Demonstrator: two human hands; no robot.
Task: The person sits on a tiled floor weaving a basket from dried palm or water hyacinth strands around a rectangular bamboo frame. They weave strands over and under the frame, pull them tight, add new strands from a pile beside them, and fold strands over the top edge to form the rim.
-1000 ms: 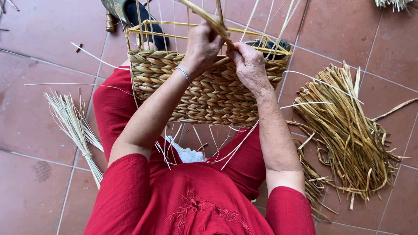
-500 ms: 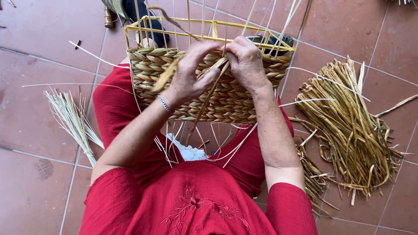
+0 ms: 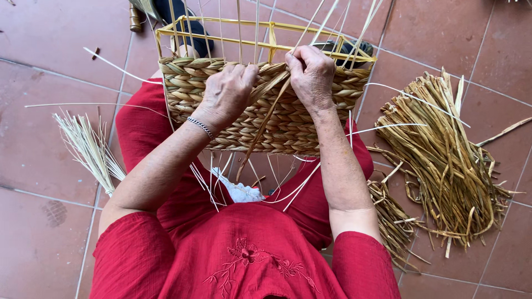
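Two hands work at the top edge of one half-woven basket [image 3: 266,119] that rests on the lap of a person in red, its braided wall facing the camera. The left hand [image 3: 224,97], with one thin bracelet [image 3: 200,127] at the wrist, lies curled over the upper rows with its fingers bent down onto the weave. The right hand [image 3: 311,75] is closed around one flat straw strand [image 3: 265,124], pinching it at the rim; that strand runs slanting down across the basket's front and ends near the lap. One yellow rectangular frame [image 3: 266,27] stands above the woven part, and many thin pale stakes rise through it, too many to count surely. On the tiled floor [image 3: 44,50] lie two loose heaps of material: one small fan of pale thin stalks [image 3: 88,147] to the left of the knee, one large bundle of golden straw [image 3: 443,160] to the right, well apart from the basket.
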